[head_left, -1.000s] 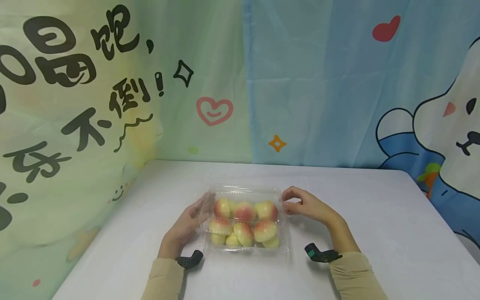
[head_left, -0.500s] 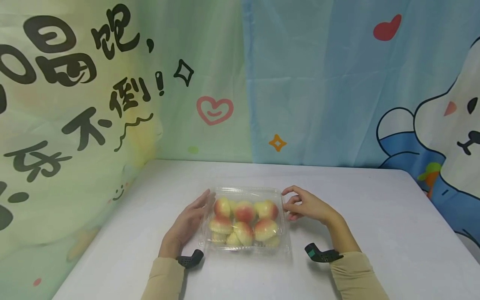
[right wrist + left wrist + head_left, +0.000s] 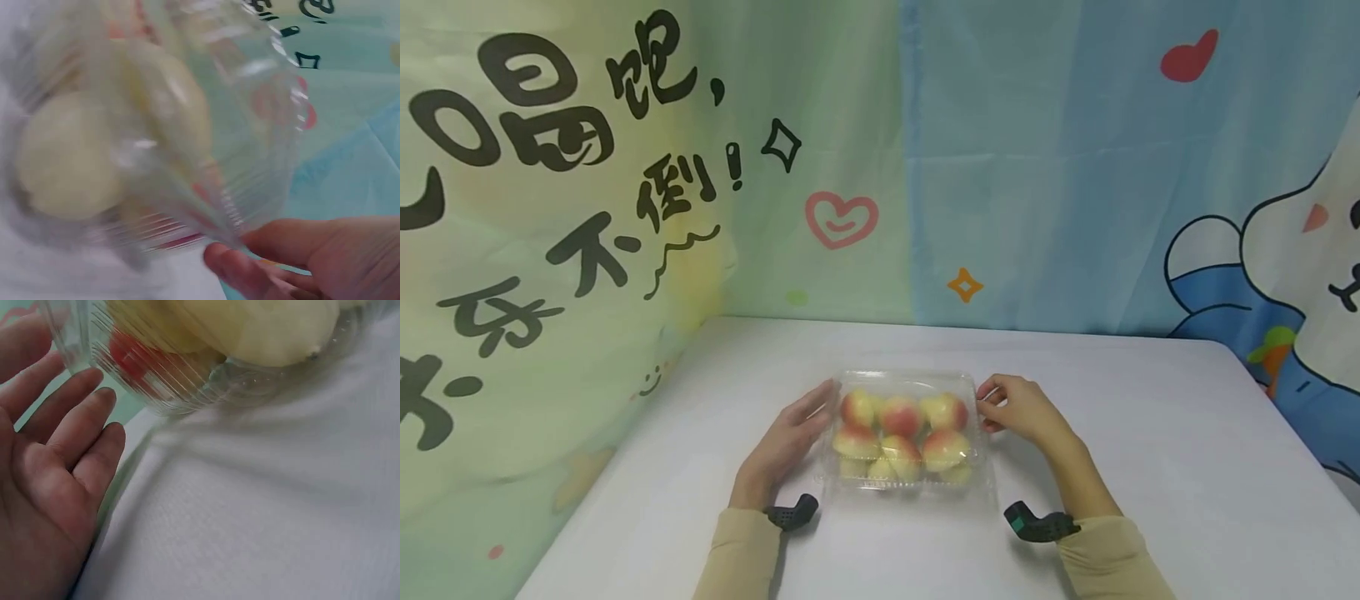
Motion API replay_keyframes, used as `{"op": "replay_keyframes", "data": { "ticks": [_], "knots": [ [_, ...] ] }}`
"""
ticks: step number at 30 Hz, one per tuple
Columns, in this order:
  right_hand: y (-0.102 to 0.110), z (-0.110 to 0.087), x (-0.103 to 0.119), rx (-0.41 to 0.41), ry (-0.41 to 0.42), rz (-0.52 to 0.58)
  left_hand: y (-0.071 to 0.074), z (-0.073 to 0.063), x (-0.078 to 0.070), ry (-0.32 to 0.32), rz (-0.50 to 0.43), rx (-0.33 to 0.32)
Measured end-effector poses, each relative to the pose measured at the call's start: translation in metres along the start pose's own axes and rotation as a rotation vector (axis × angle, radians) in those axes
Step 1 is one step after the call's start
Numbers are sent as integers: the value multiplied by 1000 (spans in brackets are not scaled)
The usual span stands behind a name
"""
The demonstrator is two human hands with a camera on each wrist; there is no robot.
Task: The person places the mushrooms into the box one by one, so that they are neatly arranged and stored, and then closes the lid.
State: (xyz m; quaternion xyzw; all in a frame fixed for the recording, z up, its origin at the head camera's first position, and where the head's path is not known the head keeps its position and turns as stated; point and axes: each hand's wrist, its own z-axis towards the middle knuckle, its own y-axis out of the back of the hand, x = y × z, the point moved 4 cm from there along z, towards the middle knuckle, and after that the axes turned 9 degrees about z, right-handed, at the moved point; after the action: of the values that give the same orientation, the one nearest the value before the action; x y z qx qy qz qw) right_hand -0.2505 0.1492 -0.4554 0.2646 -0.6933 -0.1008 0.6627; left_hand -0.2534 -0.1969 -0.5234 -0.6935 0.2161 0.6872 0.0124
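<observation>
A clear plastic clamshell box (image 3: pixel 901 482) sits in front of the person on the white table, holding several red-and-yellow, peach-like fruits (image 3: pixel 901 415). Along its left side is the left hand (image 3: pixel 793 429), fingers extended and slightly bent, the foremost ones by the rim. The left wrist view shows the palm and fingers of this hand (image 3: pixel 56 450) beside the ribbed wall; contact is hard to judge. At the right edge, the right hand (image 3: pixel 1018 408) pinches the rim. Its thumb and finger meet on the plastic edge in the right wrist view, where the box (image 3: pixel 250 156) looks blurred.
The white tabletop (image 3: pixel 910 558) extends around the box. Behind it hangs a printed cloth backdrop (image 3: pixel 1037 167) with hearts, lettering and a cartoon animal. Each wrist wears a black camera, the left one (image 3: pixel 793 512) and the right one (image 3: pixel 1037 523).
The right hand's fingers, spread at the rim half a second ago, have drawn together on it. The box's front edge appears slightly higher in view. The head view has shifted a little.
</observation>
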Motion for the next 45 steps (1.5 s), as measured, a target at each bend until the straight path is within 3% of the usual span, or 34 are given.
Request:
{"op": "replay_keyframes", "data": {
  "ticks": [6,11,15,19,22,25,30,36,39,42,45],
  "knots": [
    [0,-7,0,-117,40,-107,7,-1,-10,25,160,-65],
    [-2,-14,3,-128,81,-162,13,-3,-23,-26,249,-73],
    [-3,-22,6,-33,113,-135,16,-8,-31,-69,301,-7],
    [-3,-31,7,89,134,-91,15,-16,-37,-90,281,136],
    [-2,-36,7,158,160,-61,13,-19,-37,-105,252,204],
    [0,-39,3,236,157,3,9,-17,-37,-103,244,200],
    [1,-42,-5,361,42,66,6,-15,-42,-74,244,175],
    [-2,-44,-7,456,-9,202,10,-16,-49,-84,408,118],
    [-4,-43,-7,462,4,231,11,-20,-48,-53,437,189],
    [-5,-43,-8,451,17,239,11,-26,-46,7,378,311],
    [-6,-41,-9,427,23,235,9,-30,-45,44,296,394]
  ]
}}
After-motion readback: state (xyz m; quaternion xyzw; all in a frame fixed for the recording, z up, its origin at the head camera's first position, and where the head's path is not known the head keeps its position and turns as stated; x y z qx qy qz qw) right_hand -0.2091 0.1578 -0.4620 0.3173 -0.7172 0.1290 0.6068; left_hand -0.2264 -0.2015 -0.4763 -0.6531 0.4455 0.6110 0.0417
